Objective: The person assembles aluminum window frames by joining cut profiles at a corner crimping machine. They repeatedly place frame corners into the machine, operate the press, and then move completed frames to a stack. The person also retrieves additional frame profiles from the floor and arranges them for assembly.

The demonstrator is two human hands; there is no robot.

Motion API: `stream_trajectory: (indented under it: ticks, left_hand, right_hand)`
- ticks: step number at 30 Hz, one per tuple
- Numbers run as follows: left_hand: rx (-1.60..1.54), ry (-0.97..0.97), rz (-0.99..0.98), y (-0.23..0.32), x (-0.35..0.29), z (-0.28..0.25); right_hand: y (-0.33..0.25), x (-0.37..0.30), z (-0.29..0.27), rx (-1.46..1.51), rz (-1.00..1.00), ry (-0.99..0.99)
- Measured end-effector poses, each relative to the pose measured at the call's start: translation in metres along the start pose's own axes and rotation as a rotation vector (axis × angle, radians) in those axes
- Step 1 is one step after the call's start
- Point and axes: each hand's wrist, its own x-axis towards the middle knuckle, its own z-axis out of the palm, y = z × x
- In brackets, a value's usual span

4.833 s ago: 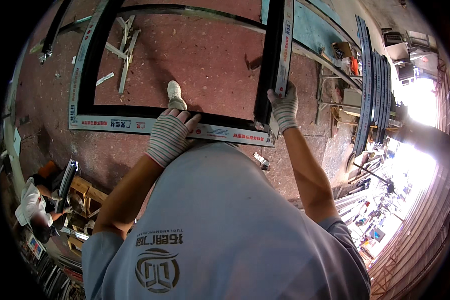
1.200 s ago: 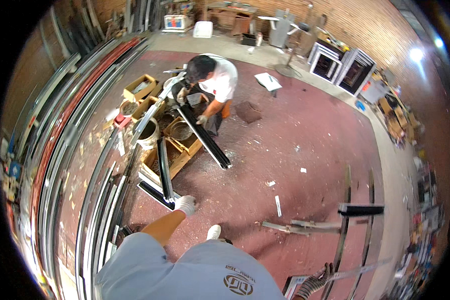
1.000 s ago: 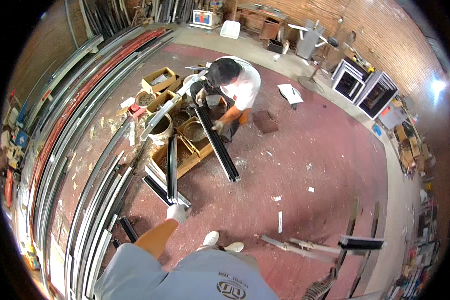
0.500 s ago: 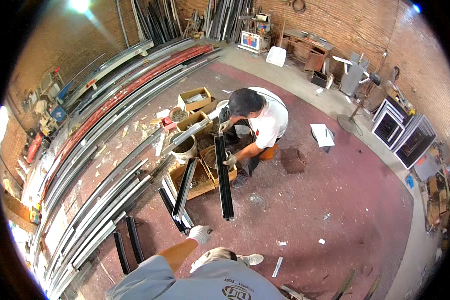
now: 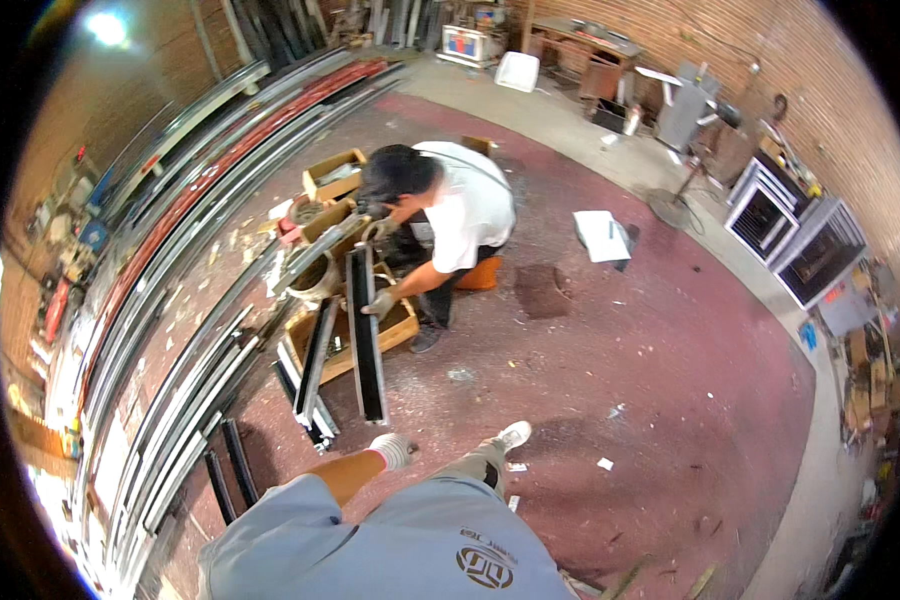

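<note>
My left hand (image 5: 394,451), in a white knit glove, hangs over the floor just right of the near ends of some dark metal profiles (image 5: 320,432). Its fingers are too small and blurred to read, and no held thing shows. My right hand is out of view. Ahead, a crouching person in a white top (image 5: 455,195) steadies a long black profile (image 5: 366,345) with both gloved hands, tilted over the boxes. Another profile (image 5: 315,352) leans against a wooden box (image 5: 403,326) beside it.
Long metal bars (image 5: 185,400) and a red bar (image 5: 240,155) cover the left floor. Buckets and boxes (image 5: 335,172) cluster round the person. White paper (image 5: 600,236) lies to the right. A stand fan (image 5: 675,205) and framed panels (image 5: 820,255) stand along the right wall.
The view has swung right, so the person and boxes sit further left. I have stepped forward, one white shoe ahead. The other person leans lower over the profile.
</note>
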Motion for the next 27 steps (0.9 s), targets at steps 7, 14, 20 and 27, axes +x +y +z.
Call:
stream_trajectory:
  ticks: [7, 14, 20, 27]
  left_hand:
    - [0.229, 0.042, 0.306, 0.175, 0.161, -0.106]
    - [0.219, 0.129, 0.529, 0.477, 0.256, -0.238]
    - [0.167, 0.077, 0.655, 0.618, 0.27, -0.207]
    - [0.63, -0.318, 0.568, 0.692, 0.368, -0.092]
  right_hand:
    - [0.024, 0.094, -0.003, -0.089, 0.259, 0.077]
    - [0.136, 0.125, -0.044, -0.185, 0.718, 0.199]
    - [0.251, 0.13, -0.078, 0.003, 1.3, 0.202]
    - [0.306, 0.127, -0.065, -0.172, 1.4, 0.106]
